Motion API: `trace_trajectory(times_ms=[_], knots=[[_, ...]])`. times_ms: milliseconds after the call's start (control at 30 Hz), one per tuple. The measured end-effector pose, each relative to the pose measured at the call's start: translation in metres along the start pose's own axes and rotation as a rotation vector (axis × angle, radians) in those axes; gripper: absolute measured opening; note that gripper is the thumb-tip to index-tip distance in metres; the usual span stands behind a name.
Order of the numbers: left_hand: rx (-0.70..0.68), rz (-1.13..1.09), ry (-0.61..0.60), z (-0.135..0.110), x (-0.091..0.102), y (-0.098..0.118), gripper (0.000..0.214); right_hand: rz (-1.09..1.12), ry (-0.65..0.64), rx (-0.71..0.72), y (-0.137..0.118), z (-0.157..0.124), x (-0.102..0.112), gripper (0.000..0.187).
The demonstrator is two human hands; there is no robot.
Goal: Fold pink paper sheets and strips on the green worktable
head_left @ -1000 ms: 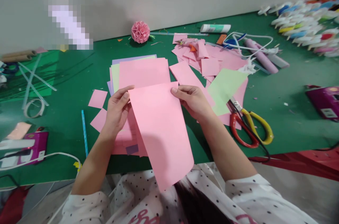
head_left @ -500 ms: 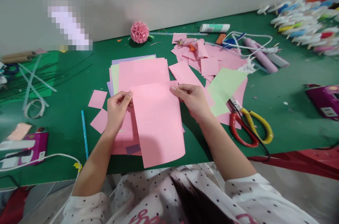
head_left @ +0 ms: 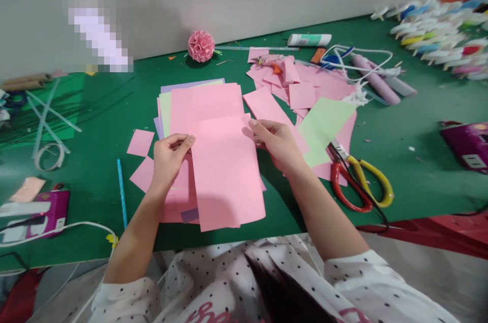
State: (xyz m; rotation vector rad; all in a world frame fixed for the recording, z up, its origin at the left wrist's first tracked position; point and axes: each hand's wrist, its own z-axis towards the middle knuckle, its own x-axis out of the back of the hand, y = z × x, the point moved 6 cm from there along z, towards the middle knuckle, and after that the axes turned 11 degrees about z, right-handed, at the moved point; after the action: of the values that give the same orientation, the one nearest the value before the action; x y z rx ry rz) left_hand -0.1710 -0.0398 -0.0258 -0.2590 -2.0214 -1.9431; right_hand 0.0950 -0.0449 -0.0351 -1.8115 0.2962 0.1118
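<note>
Pinching pink sheet [head_left: 229,173], left hand [head_left: 170,157] risking skew if pulling unevenly; right hand [head_left: 277,143] at far-right corner, grip unclear.

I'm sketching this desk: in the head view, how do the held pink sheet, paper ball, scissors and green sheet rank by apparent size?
1. Held pink sheet
2. Scissors and green sheet, too alike to rank
3. Paper ball
</note>
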Motion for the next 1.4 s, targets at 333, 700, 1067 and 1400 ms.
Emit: trace_trajectory(times_ms=[333,700,1067,1400], knots=[[0.047,-0.12,-0.006,0.007,-0.003,-0.008,0.029,-0.094,0.008,-0.015,0.002,0.003,0.005,0.047],[0.071,-0.181,0.089,0.011,0.009,-0.015,0.031,-0.041,-0.063,-0.098,0.003,0.0,-0.003,0.048],[0.156,-0.204,0.051,0.005,0.005,-0.008,0.032,-0.099,0.01,0.004,0.0,0.003,0.001,0.052],[0.182,-0.26,-0.175,-0.007,-0.005,0.008,0.032,-0.001,0.022,-0.068,0.007,0.007,0.009,0.049]])
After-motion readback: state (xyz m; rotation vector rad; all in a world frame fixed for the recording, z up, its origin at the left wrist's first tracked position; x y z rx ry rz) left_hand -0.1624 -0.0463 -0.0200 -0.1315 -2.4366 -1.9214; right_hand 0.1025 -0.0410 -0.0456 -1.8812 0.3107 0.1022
